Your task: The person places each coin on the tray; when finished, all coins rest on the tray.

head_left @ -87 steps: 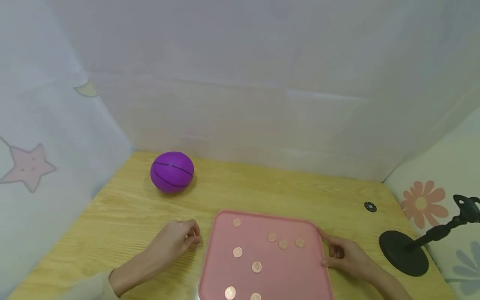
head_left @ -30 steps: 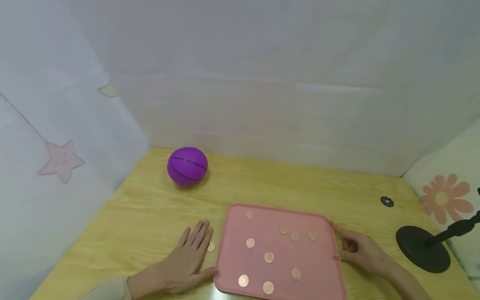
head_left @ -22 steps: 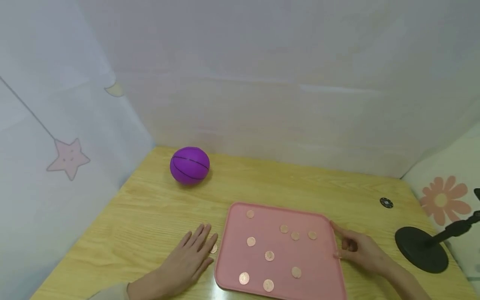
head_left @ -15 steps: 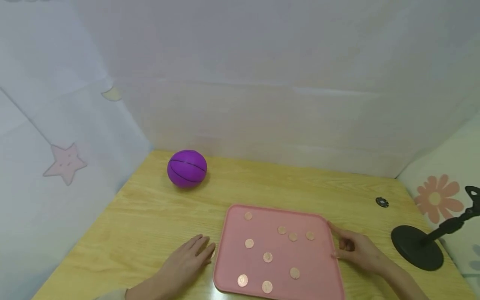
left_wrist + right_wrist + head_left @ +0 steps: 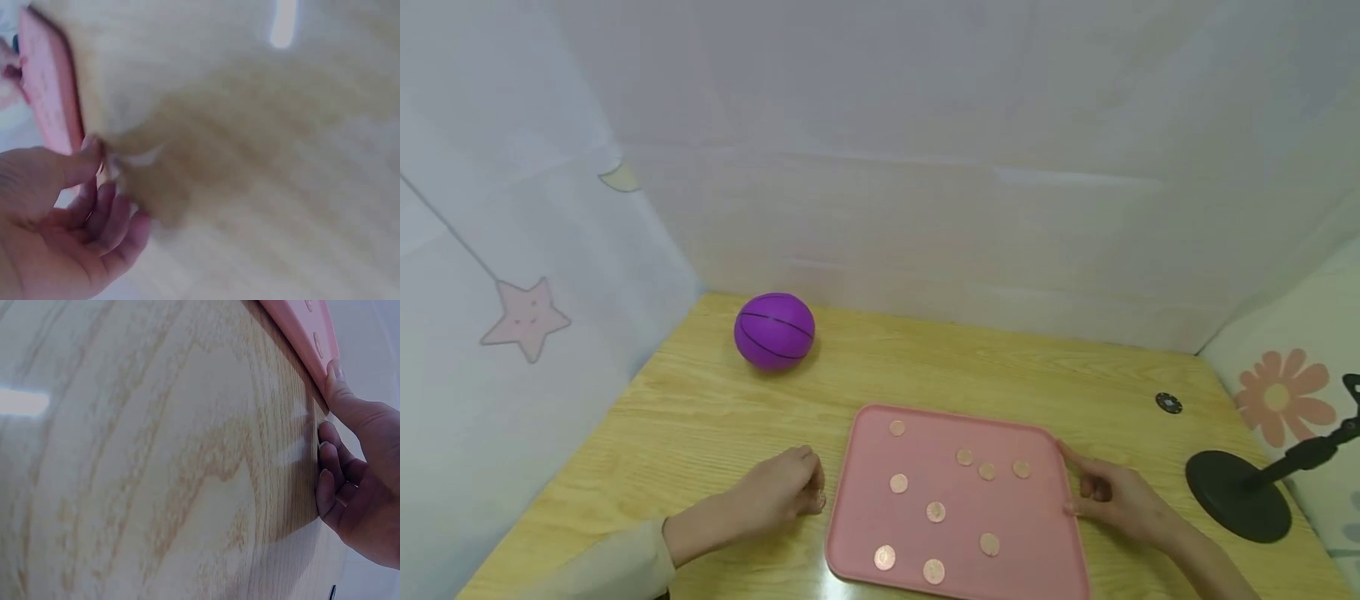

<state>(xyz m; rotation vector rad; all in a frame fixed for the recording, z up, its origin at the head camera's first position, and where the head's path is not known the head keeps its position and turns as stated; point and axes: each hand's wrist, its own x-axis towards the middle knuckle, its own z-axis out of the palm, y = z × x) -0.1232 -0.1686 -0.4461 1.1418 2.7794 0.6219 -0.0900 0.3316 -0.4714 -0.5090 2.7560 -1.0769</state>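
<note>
Left of the tray my left hand (image 5: 782,487) pinches a copper-coloured coin (image 5: 822,500) between thumb and fingertips, close to the tabletop. The left wrist view has the same hand (image 5: 81,219) with the coin seen nearly edge-on and blurred. A pink rectangular tray (image 5: 1007,517) lies on the table with several similar coins (image 5: 936,512) spread flat over it. At the tray's right side my right hand (image 5: 1116,500) holds the rim, index finger along the corner and thumb on the edge. In the right wrist view the thumb of that hand (image 5: 369,469) presses the rim and the other fingers curl below.
A purple ball (image 5: 774,332) with black lines sits at the back left of the wooden table (image 5: 970,358). At the right stand a black stand (image 5: 1240,496) with an arm and a small black disc (image 5: 1168,403). Pale cloth walls (image 5: 880,225) enclose the table.
My left hand, earlier spread flat over the coin beside the tray, has curled and now pinches that coin. One more coin lies on the tray than at first. The right hand stays at the rim.
</note>
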